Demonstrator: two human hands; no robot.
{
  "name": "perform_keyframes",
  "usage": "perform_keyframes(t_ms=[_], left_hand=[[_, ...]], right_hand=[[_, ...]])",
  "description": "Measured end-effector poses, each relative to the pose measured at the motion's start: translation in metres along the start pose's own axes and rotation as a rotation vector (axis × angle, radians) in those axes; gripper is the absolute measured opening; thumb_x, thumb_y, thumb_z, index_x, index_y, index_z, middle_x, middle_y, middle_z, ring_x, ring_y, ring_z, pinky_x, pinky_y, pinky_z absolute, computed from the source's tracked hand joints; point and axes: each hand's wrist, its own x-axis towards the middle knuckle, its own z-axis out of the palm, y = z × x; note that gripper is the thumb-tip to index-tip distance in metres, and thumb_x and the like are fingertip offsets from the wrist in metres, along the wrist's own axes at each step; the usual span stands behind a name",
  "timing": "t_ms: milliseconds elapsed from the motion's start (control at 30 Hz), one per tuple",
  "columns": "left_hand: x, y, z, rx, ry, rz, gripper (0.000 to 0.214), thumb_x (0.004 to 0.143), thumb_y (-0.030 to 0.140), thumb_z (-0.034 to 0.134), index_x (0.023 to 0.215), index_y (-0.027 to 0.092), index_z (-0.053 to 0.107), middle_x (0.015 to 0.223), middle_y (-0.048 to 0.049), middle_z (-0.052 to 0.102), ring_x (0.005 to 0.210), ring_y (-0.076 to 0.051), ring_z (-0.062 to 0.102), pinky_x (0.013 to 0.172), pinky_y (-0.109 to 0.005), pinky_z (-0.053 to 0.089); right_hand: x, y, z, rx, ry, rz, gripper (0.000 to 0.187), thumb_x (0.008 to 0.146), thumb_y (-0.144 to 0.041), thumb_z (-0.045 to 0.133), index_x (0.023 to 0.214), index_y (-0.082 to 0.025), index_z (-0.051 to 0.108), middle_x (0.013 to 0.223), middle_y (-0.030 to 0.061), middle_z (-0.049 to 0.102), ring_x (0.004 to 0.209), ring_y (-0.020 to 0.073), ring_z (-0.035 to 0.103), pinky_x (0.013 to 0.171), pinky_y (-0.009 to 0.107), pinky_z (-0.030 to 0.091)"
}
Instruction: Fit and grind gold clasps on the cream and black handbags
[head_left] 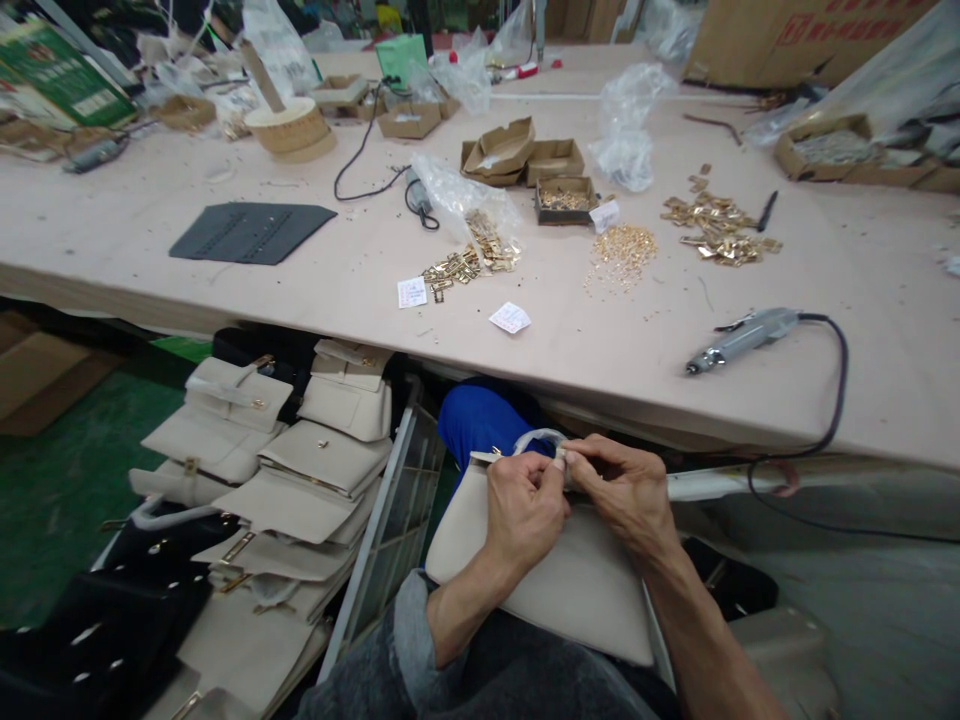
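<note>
A cream leather handbag (570, 590) lies on my lap, below the table's front edge. Both hands work at its top edge, where a small gold fitting (495, 452) and the curved handle (536, 438) show. My left hand (525, 505) is closed, fingers pinched on the bag's top edge. My right hand (626, 490) is closed too, its fingertips pressed against the same spot from the right.
An electric screwdriver (739, 338) with a black cord lies on the pink table (300, 290). Gold metal fittings (716, 230) lie in heaps and small cardboard boxes (562, 198). Several cream bags (300, 470) are stacked at lower left beside a wire rack (390, 530).
</note>
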Motion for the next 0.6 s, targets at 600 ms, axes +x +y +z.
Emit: perform_keyframes(t_ms=[600], left_hand=[[-0.003, -0.003, -0.012, -0.104, -0.03, 0.155, 0.031, 0.095, 0.03, 0.064, 0.121, 0.017, 0.075, 0.1, -0.0097, 0.077, 0.057, -0.015, 0.071, 0.05, -0.023, 0.053]], right_hand=[[0.01, -0.001, -0.008, 0.124, -0.019, 0.026, 0.022, 0.091, -0.037, 0.074, 0.104, -0.02, 0.08, 0.089, 0.0048, 0.07, 0.067, 0.0137, 0.061, 0.06, 0.025, 0.053]])
